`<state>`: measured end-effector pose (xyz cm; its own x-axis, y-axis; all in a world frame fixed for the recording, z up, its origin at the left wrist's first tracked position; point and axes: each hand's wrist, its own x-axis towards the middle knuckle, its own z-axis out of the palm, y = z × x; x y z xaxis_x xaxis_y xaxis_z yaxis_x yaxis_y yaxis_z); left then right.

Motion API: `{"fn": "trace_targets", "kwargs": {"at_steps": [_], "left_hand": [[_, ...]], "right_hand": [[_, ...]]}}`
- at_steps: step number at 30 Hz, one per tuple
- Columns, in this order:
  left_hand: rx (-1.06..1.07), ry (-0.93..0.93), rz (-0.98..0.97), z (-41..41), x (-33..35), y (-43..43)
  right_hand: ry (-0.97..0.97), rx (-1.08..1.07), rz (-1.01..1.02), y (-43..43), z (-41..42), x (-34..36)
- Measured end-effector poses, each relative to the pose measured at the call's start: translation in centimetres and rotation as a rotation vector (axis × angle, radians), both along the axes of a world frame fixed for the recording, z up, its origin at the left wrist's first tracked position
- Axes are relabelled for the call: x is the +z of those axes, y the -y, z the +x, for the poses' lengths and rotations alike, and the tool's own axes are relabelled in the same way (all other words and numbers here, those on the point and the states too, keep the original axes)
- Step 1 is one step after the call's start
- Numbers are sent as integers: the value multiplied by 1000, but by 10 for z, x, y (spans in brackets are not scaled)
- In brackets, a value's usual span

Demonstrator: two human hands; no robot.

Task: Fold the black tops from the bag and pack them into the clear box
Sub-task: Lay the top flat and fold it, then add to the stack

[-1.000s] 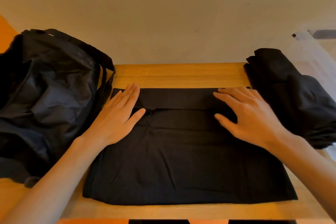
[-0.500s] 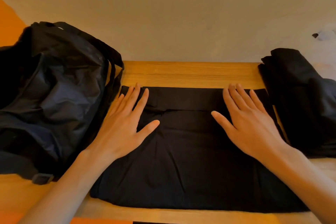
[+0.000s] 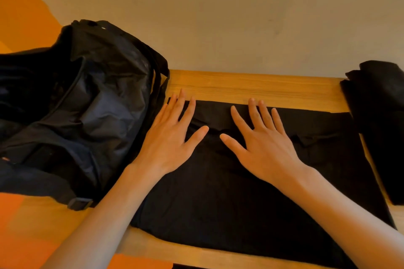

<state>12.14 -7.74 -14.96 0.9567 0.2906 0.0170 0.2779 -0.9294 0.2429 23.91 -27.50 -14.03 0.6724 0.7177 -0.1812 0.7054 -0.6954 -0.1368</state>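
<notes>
A black top (image 3: 251, 192) lies spread flat on the wooden table (image 3: 251, 87), its far edge folded over into a band. My left hand (image 3: 172, 140) presses flat on the top's far left corner, fingers straight and spread. My right hand (image 3: 262, 140) lies flat beside it near the middle of the fold, fingers straight too. A crumpled black bag (image 3: 76, 116) sits at the left, touching the top's left edge. The clear box is out of view.
A pile of black fabric (image 3: 380, 120) lies at the table's right end, just past the top's right edge. A beige wall stands right behind the table. An orange surface shows at the far left and below the table's front edge.
My right hand slid left along the folded band, from the right side to near the middle, close to my left hand. The view swung left, and the clear box left the frame.
</notes>
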Motion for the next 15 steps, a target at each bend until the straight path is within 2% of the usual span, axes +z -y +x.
{"fn": "trace_targets", "kwargs": {"at_steps": [3, 7, 12, 15], "left_hand": [[-81, 73, 7, -10, 5, 2], [-57, -52, 31, -22, -4, -5], [-30, -26, -23, -22, -7, -9], [12, 0, -80, -16, -1, -9]], "right_hand": [[4, 100, 115, -29, -13, 3], [39, 185, 109, -49, -26, -13], [14, 247, 88, -44, -23, -14], [-74, 339, 116, -35, -24, 0]]}}
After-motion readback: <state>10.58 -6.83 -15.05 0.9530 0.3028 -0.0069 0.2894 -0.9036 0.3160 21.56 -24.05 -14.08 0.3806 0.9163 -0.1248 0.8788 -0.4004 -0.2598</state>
